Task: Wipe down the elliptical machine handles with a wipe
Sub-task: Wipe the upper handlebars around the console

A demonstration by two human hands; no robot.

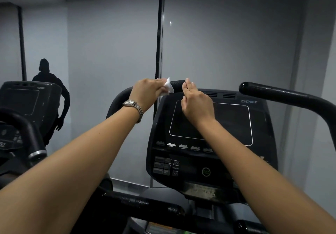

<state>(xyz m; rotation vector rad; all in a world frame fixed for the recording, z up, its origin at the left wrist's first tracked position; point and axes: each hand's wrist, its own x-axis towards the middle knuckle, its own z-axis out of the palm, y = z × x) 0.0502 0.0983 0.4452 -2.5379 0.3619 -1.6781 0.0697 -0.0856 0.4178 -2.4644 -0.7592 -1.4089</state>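
Note:
A small white wipe (168, 88) is pinched in my left hand (146, 92) and pressed against the top end of the black left handle (177, 84) of the elliptical. A metal watch sits on that wrist. My right hand (196, 104) hovers just right of the wipe with fingers extended upward and apart, its fingertips at the handle's tip, holding nothing. The black right handle (283, 95) curves in from the right edge, untouched. A lower black handlebar (141, 202) crosses the bottom of the view beneath my arms.
The dark console (212, 139) with its blank screen and buttons stands directly behind my hands. A second machine's console (23, 99) and handle (27, 133) are at the left. A dark figure of a person (52, 95) shows on the grey wall panels.

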